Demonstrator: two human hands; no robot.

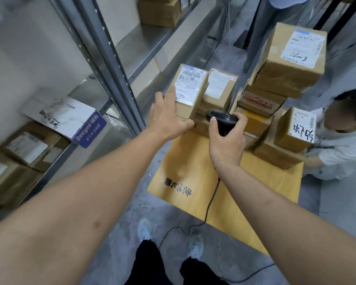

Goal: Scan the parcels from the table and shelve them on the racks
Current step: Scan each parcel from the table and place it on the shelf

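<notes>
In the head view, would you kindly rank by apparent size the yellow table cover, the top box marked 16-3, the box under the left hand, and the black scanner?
1. Yellow table cover
2. Top box marked 16-3
3. Box under the left hand
4. Black scanner

Camera distance makes the two boxes' order unsure.

Scanner (221, 120) handle hidden in right hand (226, 140); rack parcels (27, 148) blurred.

A: so what's on the table (224, 202)? it's got a yellow-brown cover with black printed characters.

B: cardboard parcels, stacked at the far end. The labelled parcel (190, 90) at the left corner stands on end on a lower box, white barcode label facing up. A smaller parcel (220, 89) is just beside it.

A: and the right?

B: a leaning stack topped by a big parcel (290, 60), handwriting on its label. The rack (103, 50) stands left of the table, holding more boxes.
</notes>
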